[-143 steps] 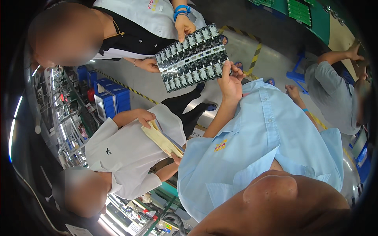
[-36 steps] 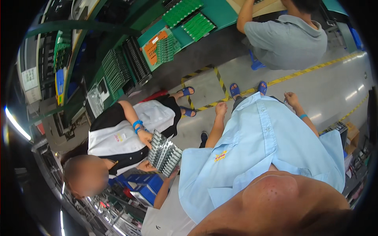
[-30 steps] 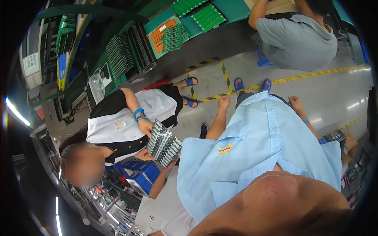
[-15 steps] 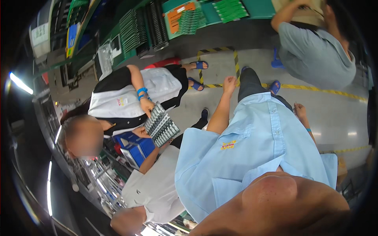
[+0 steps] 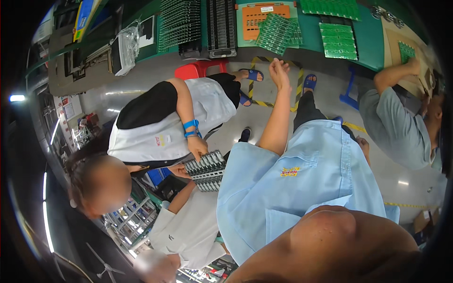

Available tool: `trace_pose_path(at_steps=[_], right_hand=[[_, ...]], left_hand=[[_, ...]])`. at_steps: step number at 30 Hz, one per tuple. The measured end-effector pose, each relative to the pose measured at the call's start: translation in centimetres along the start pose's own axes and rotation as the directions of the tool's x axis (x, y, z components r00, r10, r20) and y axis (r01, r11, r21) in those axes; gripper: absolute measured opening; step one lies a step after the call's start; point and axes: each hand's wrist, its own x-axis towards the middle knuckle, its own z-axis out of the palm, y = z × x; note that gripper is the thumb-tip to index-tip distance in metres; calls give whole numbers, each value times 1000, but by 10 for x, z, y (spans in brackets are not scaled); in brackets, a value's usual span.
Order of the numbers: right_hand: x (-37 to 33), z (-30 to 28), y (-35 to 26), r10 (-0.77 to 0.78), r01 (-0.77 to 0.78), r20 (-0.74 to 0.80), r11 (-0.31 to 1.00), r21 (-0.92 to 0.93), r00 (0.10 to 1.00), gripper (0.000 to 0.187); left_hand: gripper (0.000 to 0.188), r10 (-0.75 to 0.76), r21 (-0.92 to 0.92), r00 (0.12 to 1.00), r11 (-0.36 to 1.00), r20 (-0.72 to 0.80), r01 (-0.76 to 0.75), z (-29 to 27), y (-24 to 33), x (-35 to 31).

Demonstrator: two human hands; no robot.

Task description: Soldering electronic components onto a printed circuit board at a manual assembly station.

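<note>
My left hand [image 5: 279,72] reaches forward, just short of the front edge of a green-topped bench [image 5: 302,44]. Its fingers are loosely bent and apart, with nothing visible in them. Nearest to it is a green circuit board panel [image 5: 275,35], lying tilted over another panel and an orange perforated plate [image 5: 252,17]. My right hand [image 5: 364,145] hangs low by my side, partly hidden behind my light blue shirt; whether its fingers hold anything cannot be made out.
Racks of upright boards [image 5: 180,23] and a black slotted rack [image 5: 221,28] stand left on the bench. More green panels [image 5: 338,41] lie right. A red stool [image 5: 198,69] is below. One co-worker [image 5: 174,120] holds a finned metal-grey part [image 5: 205,172]; another sits right [image 5: 394,120].
I have come closer to the bench. My left hand has moved forward and up toward the circuit boards. The co-worker's finned part has turned and shifted slightly right.
</note>
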Motion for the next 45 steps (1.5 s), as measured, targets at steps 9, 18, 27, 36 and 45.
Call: trace_pose_path(at_steps=[9, 18, 27, 36, 45], right_hand=[[-7, 1, -39, 61, -61, -10, 998, 24, 998, 34], [2, 15, -49, 73, -73, -6, 997, -39, 997, 34], [3, 7, -72, -1, 3, 42, 999, -54, 999, 36], [2, 0, -89, 3, 0, 35, 996, -88, 999, 36], [1, -1, -98, 28, -25, 50, 998, -65, 998, 35]], left_hand=[[35, -28, -54, 999, 998, 25, 29, 6, 24, 34], [26, -75, 2, 996, 997, 51, 75, 8, 27, 47], [28, -66, -3, 995, 998, 69, 66, 12, 24, 48], [28, -45, 7, 997, 999, 65, 44, 18, 26, 52], [26, -56, 6, 996, 998, 76, 55, 17, 27, 54]])
